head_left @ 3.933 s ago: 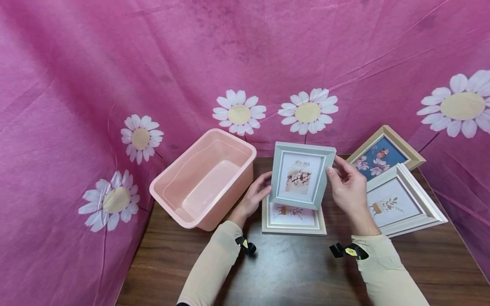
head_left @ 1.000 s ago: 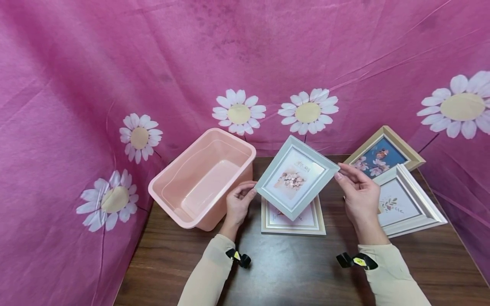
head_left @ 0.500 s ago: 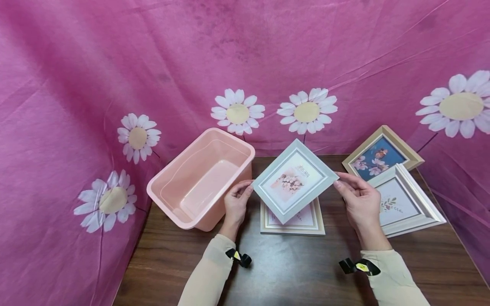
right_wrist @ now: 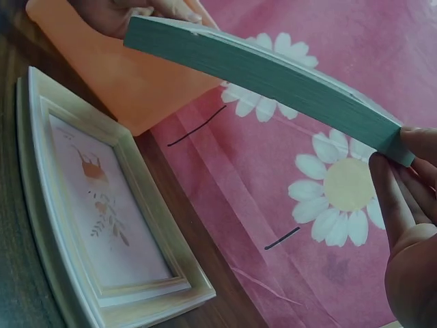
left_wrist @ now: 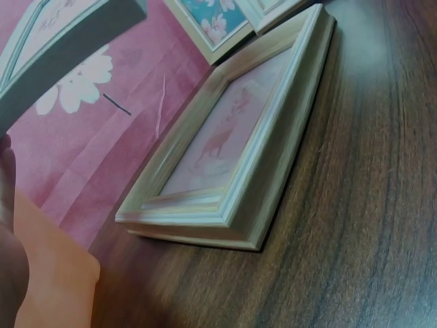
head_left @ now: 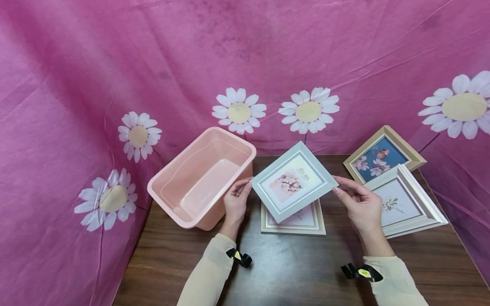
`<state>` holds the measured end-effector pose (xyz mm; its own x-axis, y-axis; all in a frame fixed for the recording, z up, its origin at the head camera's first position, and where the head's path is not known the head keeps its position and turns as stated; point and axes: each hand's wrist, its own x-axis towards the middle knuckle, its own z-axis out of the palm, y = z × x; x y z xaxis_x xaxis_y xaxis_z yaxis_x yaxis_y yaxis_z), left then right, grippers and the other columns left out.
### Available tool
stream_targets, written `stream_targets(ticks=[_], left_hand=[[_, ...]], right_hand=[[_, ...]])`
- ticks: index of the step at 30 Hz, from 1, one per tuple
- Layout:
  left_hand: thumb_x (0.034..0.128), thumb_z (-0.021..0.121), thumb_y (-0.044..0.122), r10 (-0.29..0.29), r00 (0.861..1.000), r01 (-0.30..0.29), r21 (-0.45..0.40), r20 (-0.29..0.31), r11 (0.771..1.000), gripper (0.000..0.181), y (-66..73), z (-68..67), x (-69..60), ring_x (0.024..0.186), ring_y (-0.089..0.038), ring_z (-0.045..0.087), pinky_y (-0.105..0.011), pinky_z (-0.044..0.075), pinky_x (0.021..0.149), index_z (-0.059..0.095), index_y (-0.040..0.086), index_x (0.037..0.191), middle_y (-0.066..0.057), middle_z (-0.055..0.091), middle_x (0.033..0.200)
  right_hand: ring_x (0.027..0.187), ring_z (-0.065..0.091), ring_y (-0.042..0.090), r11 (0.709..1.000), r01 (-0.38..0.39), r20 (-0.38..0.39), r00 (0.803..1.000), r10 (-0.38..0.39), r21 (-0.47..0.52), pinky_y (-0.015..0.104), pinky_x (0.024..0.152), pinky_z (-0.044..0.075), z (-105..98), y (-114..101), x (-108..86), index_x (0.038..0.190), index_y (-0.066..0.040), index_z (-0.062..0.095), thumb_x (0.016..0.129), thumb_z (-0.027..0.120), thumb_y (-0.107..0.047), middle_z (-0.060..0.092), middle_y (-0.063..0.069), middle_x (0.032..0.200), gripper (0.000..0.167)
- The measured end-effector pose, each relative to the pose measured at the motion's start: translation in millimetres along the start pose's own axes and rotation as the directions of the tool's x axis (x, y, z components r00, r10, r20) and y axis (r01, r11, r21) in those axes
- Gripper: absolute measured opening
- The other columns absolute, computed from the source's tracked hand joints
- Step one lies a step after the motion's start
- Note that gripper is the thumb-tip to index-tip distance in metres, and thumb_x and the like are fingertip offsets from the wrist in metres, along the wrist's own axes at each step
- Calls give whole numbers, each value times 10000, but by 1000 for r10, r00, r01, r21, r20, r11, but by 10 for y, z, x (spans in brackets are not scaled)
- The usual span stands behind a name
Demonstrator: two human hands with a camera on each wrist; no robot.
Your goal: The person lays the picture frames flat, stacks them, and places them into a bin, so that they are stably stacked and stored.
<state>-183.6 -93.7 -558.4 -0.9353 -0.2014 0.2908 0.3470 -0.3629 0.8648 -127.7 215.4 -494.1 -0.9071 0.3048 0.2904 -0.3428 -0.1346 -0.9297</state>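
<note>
Round it has gone! The pale green frame [head_left: 292,182], squarer-on a few seconds ago, is now cornerwise in the air right of the pink tub [head_left: 208,185], the left hand [head_left: 236,202] pinching its tubward corner, the right hand [head_left: 361,208] the corner farthest off. Beneath, partly covered, lies a cream frame [head_left: 318,217]. Well right of the tub, a white frame [head_left: 402,202], part-hidden by that hand, overlaps a tan frame [head_left: 415,158]. Dark wooden table [head_left: 291,272] below; beyond the tub, daisy-printed magenta cloth [head_left: 268,46].
</note>
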Motion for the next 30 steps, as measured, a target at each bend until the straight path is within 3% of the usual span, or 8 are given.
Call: stream_targets(ticks=[5,10,17,23,30], left_hand=[[957,690,-147,5,999,-5,1,-46,1000,253,6,31,4,1058,-96,793,-212,616,960,612,-307,1137,20,843,1086],[957,704,-126,26,999,-25,42,-24,999,278,7,37,3,1104,-92,778,-217,605,995,635,-288,1172,-119,828,1164],[970,635,-168,63,994,-72,101,89,992,338,12,26,-9,1218,-60,720,-200,570,1047,593,-280,1286,-476,607,1310],[979,586,-183,57,979,-75,86,195,993,411,10,18,1,1280,-45,686,-236,533,1122,522,-284,1372,-515,524,1395],[1001,552,-171,43,964,-75,112,263,991,452,1,24,16,1336,-29,634,-237,500,1156,461,-287,1428,-502,487,1463]], right_hand=[[967,785,41,991,-8,3,1000,8,-136,148,853,615,-37,4,-62,1209,205,705,891,738,198,831,-64,1104,319],[979,777,37,982,-2,-23,1000,-3,-191,138,858,610,-52,8,-104,1196,195,718,886,754,188,828,-67,1106,312],[990,753,-4,938,82,8,996,-85,-336,100,824,592,-108,50,-167,1168,138,764,882,775,166,804,-165,1111,288],[989,745,3,928,161,46,987,-154,-335,99,852,590,-149,97,-246,1152,166,754,849,757,231,816,-113,1116,310],[997,718,-35,904,116,22,993,-117,-412,72,848,570,-175,124,-368,1135,108,790,843,787,206,779,-235,1076,309]])
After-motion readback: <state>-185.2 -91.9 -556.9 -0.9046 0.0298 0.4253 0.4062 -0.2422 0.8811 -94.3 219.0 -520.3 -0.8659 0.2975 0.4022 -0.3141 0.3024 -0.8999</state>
